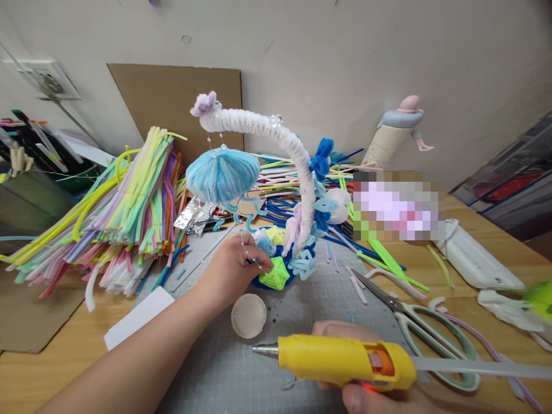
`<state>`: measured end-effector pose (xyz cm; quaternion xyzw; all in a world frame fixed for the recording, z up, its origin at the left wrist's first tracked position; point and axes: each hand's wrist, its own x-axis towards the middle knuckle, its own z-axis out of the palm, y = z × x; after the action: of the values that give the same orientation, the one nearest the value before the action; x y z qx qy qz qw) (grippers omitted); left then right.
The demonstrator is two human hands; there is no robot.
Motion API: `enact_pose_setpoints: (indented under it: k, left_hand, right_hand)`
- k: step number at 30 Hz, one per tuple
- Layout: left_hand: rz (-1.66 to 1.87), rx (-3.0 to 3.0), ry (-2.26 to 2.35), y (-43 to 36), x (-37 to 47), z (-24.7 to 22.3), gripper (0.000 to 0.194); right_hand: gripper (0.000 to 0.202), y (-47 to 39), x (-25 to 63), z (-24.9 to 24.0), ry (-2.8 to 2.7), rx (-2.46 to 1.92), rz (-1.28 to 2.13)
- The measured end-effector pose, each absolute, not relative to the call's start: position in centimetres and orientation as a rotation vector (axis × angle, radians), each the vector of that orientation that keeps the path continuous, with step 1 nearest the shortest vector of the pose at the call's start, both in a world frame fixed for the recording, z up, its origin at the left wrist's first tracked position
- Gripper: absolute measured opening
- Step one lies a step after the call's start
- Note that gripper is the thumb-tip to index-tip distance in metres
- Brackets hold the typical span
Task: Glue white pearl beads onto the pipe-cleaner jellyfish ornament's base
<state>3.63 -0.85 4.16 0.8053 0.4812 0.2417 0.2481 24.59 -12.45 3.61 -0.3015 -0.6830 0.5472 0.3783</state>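
Left hand [230,261]: fingertips pinch a beaded string [242,242] near the green star [275,274].
Right hand [379,401]: wraps around the yellow glue gun [321,357].
White arch [302,167]: upright on the grey mat [198,371], blue jellyfish [223,174] hanging from its tip.
Nozzle [266,349]: could burn the left forearm [164,333] if swung sideways (probably hot).
Beads: a hard tug could snap their string or tip the arch.
Scissors [399,306]: the trailing glue stick [466,366] could snag them.

Cardboard [181,103] leans against the far wall [302,69], right of a plugged socket [47,80]. Pens [43,141] stand left; a white case [483,259] lies right on the surface [26,374].
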Motion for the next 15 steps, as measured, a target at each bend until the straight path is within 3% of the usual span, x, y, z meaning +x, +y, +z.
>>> enact_pose_setpoints:
  k: [15]
  left_hand:
    - [0.656,2.185,1.286,-0.9,3.59,4.17,0.011]
  right_hand:
    - [0.037,-12.61,24.62,3.28,-1.742,-0.768,1.374]
